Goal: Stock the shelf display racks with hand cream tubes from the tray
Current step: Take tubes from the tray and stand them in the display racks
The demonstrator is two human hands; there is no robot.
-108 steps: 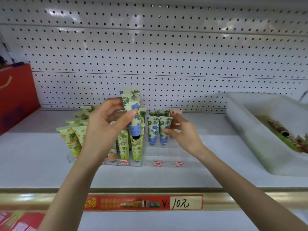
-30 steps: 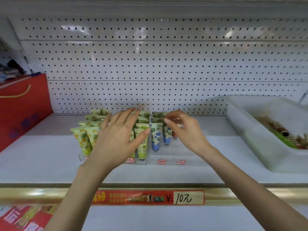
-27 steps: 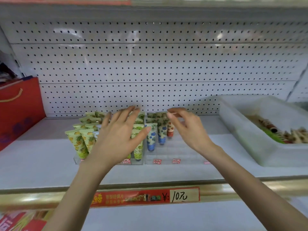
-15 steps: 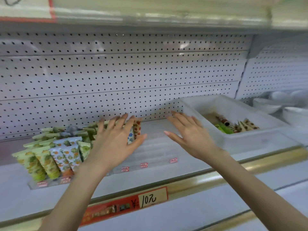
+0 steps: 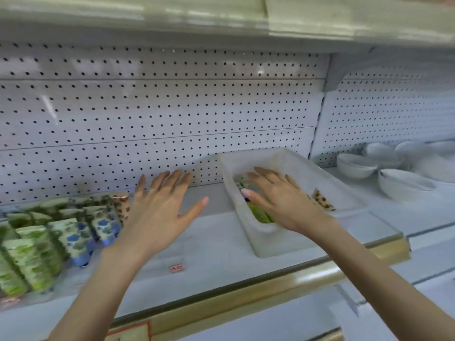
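Note:
Rows of floral hand cream tubes [image 5: 73, 232] stand in the clear display racks [image 5: 176, 267] at the left of the shelf. A white plastic tray [image 5: 290, 166] sits to the right and holds a few loose tubes [image 5: 261, 215], green and patterned. My right hand [image 5: 283, 200] hovers over the tray with straight, spread fingers and covers most of the tubes there. My left hand [image 5: 160, 210] floats open above the empty right part of the racks, holding nothing. The picture is blurred by motion.
White pegboard [image 5: 157, 114] backs the shelf. Stacked white bowls [image 5: 357, 166] stand on the neighbouring shelf section at the right. A gold price rail [image 5: 246, 291] runs along the shelf's front edge. An upper shelf hangs overhead.
The view has swung right. My right hand moved from the racks to above the tray. My left hand, which earlier held a blue-flowered tube, is empty and drifted right.

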